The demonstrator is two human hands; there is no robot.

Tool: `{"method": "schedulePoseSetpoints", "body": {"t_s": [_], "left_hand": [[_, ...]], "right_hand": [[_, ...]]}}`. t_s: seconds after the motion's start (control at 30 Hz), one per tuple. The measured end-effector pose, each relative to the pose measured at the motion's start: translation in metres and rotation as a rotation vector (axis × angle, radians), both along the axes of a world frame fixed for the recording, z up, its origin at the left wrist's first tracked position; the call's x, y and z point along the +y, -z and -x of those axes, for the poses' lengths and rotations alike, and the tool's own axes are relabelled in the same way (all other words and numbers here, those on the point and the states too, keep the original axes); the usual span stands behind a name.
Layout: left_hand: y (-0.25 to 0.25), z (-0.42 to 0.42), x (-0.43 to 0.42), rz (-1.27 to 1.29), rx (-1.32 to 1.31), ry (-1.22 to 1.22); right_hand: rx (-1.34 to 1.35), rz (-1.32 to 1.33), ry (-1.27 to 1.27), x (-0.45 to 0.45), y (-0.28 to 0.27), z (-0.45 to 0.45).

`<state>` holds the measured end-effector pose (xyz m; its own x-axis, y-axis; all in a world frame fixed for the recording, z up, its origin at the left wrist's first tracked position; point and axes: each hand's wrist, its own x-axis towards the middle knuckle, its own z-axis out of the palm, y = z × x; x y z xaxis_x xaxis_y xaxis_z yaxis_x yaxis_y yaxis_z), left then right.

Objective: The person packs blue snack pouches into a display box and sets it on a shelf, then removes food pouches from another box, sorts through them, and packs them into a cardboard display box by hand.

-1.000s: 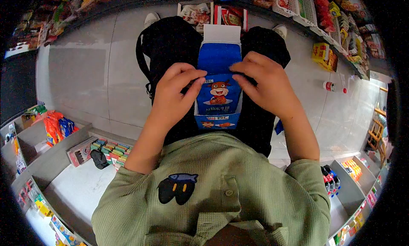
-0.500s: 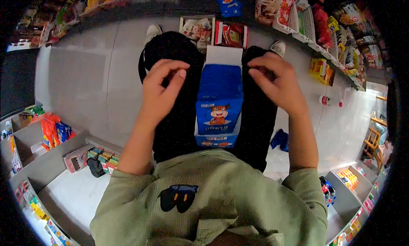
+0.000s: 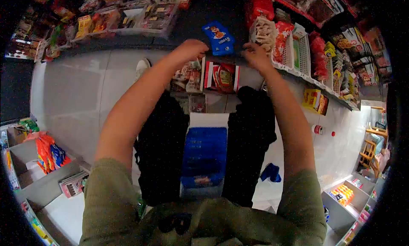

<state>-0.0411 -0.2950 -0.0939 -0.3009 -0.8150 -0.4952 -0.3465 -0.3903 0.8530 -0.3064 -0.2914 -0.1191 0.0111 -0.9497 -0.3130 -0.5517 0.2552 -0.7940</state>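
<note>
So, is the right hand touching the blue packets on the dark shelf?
Apart. The head view shows a narrow strip of the dark shelf between the fingertips of the right hand and the blue packets.

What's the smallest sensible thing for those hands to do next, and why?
I'd probably bring both hands inward around the blue packets. The left hand and right hand sit on either side of them, seemingly holding nothing, while the box between the thighs has its white flap up.
</note>
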Motion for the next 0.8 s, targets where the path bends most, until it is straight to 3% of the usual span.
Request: {"method": "schedulePoseSetpoints", "body": {"t_s": [0.03,0.1,0.17,0.23,0.3,0.43,0.5,0.53,0.6,0.8], "left_hand": [[0.012,0.007,-0.012,-0.001,0.0,-0.002],[0.038,0.018,-0.036,0.019,-0.309,0.068],[0.08,0.026,-0.061,-0.024,-0.292,0.046],[0.101,0.036,-0.077,-0.071,-0.277,0.029],[0.12,0.046,-0.086,-0.076,-0.372,0.075],[0.16,0.053,-0.101,0.149,-0.438,0.175],[0.159,0.058,-0.102,0.014,-0.176,0.034],[0.154,0.064,-0.101,0.007,-0.178,0.036],[0.15,0.074,-0.098,-0.202,-0.02,-0.396],[0.172,0.073,-0.108,-0.27,0.099,-0.379]], "right_hand": [[0.0,-0.001,-0.002,-0.015,0.018,0.003],[0.065,0.044,-0.016,-0.046,0.056,0.007],[0.169,0.099,-0.037,-0.075,0.091,0.006],[0.25,0.131,-0.05,-0.083,0.099,-0.002],[0.545,0.314,-0.23,-0.085,0.098,-0.011],[0.495,0.13,-0.264,-0.088,0.094,-0.03],[0.607,0.264,-0.301,-0.091,0.119,-0.034],[0.603,0.256,-0.302,-0.09,0.123,-0.037],[0.613,0.126,-0.292,-0.088,0.127,-0.043],[0.419,0.151,-0.277,-0.087,0.134,-0.039]]}}
